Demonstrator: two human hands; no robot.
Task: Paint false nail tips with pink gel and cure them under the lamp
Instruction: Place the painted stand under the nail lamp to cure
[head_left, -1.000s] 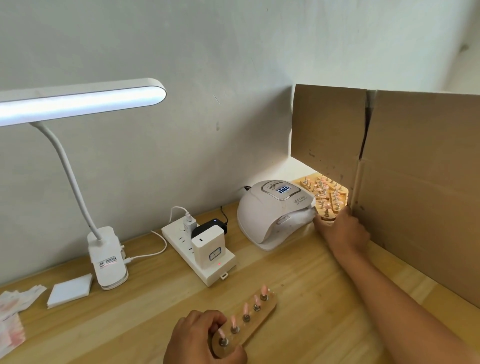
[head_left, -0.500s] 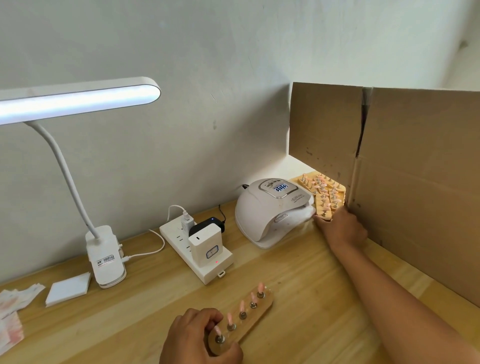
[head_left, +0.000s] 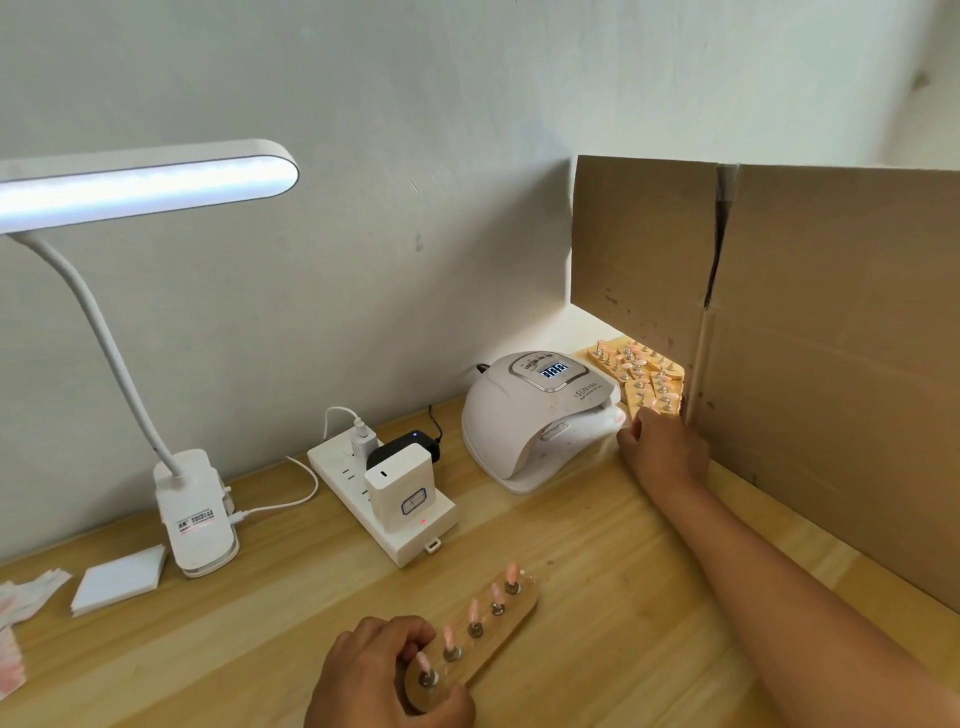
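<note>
Pink nail tips (head_left: 472, 609) on oblong wooden holder (head_left: 525, 604); left hand (head_left: 374, 675) grips its near end. Right hand (head_left: 665, 452) at stacked holders (head_left: 638, 388), grip hidden.

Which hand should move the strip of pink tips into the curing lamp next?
Left, probably. The left hand holds the near end of the wooden strip, with bare table between it and the curing lamp. The right hand sits at the lamp's mouth, away from the strip.

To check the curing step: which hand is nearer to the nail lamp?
Right. The right hand is just beside the opening of the nail lamp; the left hand is well away, gripping the wooden holder.
</note>
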